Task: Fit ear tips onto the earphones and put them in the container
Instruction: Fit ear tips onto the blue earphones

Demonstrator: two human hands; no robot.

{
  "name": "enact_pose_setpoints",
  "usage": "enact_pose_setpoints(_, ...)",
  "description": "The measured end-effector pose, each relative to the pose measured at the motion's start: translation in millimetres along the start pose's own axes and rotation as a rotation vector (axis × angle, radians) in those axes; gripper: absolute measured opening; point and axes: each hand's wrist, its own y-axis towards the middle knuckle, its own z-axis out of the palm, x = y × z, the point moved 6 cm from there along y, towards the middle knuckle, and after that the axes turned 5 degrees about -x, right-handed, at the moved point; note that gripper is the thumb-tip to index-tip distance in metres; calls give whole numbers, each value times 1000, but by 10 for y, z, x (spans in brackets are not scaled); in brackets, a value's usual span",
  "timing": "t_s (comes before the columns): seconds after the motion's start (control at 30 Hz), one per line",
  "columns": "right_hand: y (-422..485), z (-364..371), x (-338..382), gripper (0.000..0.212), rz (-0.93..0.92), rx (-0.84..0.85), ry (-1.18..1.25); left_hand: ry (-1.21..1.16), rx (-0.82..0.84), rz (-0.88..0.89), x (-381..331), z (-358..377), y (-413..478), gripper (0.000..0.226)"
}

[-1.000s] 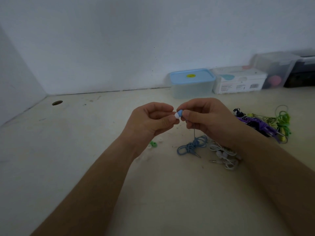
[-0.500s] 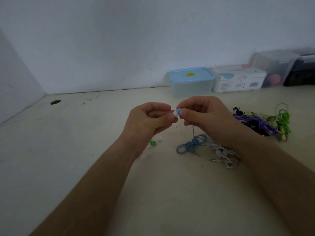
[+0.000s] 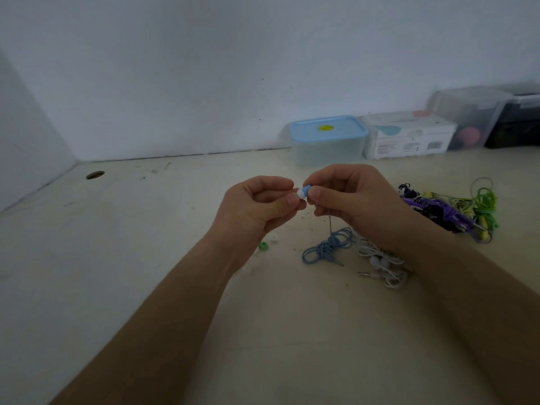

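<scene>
Above table (image 3: 146, 258), white ear tip (image 3: 301, 195) pinched in left hand (image 3: 254, 206), blue earbud (image 3: 306, 189) pinched in right hand (image 3: 350, 200); risk of tip slipping off if pushed crooked.

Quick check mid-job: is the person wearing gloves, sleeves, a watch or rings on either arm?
No. The left hand and right hand are bare, with no gloves or rings visible. The left forearm and right forearm are uncovered to the frame's edge: no sleeves, watch, bands or markings show.
</scene>
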Motion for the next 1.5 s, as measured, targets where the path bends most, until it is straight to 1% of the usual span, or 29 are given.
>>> enact_pose_setpoints(0.1,-3,15,-18,8,-8,-41,5,2,-24,24,4,-17,10,28)
enact_pose_setpoints(0.23,-6,28,-29,9,21,-52,50,15,-36,46,-4,-17,6,34)
enact_pose_setpoints(0.4,-8,23,0,12,31,19,73,-40,9,-18,12,10,4,33)
enact_pose_setpoints(0.5,-3,10,-3,15,34,27,87,-38,27,-25,6,17,-2,35)
enact_pose_setpoints(0.57,-1,6,2,15,15,30,62,-27,30,-27,4,13,-5,36)
enact_pose_setpoints(0.67,-3,8,26,10,-28,8,-26,-11,21,-22,8,-1,1,33)
enact_pose_setpoints(0.9,-15,2,36,8,-73,-67,-103,48,-16,36,21,-22,16,36)
enact_pose_setpoints(1.03,-28,3,30,6,-68,-108,-76,49,-29,62,35,-25,24,35)
enact_pose_setpoints(1.1,-35,8,7,6,-51,-120,-53,56,-39,69,52,-23,20,29)
enact_pose_setpoints(1.2,-36,23,-15,9,-27,-129,-19,76,-59,89,53,-32,16,22)
enact_pose_setpoints(1.33,-43,16,-8,13,-10,-127,16,118,-80,151,5,-23,4,21)
enact_pose_setpoints(1.5,-42,36,-2,6,-16,-137,50,197,-105,231,-55,-21,-16,19)
